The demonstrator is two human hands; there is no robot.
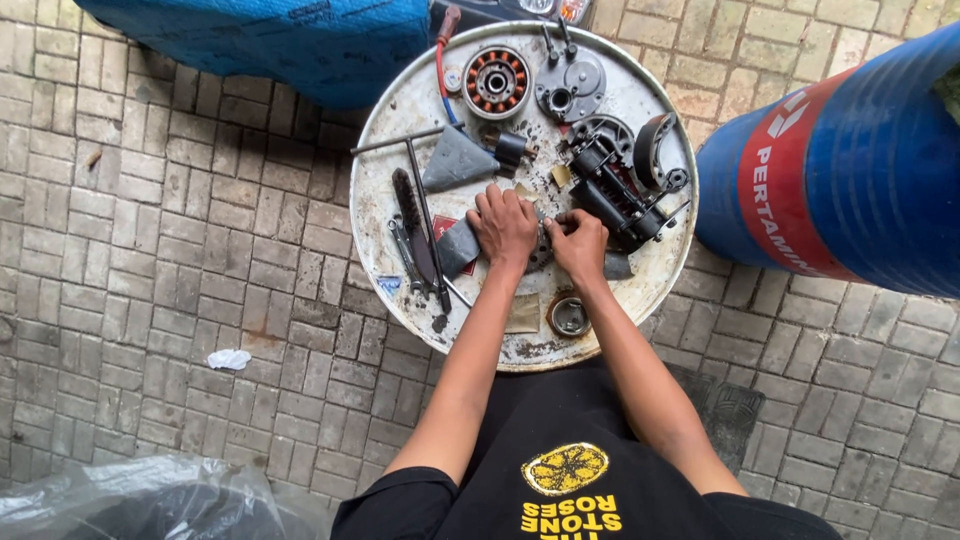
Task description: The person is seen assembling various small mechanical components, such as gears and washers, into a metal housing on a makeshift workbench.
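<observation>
Round toothed metal part, dark and greasy, lies near the middle of the white circular drum lid that serves as a workbench, almost wholly covered by the two hands meeting over it. The left hand lies palm down on the part with fingers curled over its upper edge, pressing it against a grey folded cloth. The right hand is clenched just beside it, fingertips pinching something at the part's right edge; what it grips is too small to tell.

Around the hands the lid is crowded. A black engine assembly with springs and rods sits touching the right hand's far side. A copper-wound stator ring and a grey cast metal cover lie at the far edge. A long T-handled steel wrench and a dark bristle brush rest to the left, and a small round bearing cup sits near the lid's near rim. A large blue oil drum stands to the right on the brick paving.

The risks I judge from this: the part looks oily, so a slip of the pinching fingers could drive knuckles into the engine assembly close by. Any small piece freed could roll off the rimless near edge onto the bricks. The wrench, lying loose, could be knocked by the left forearm.
</observation>
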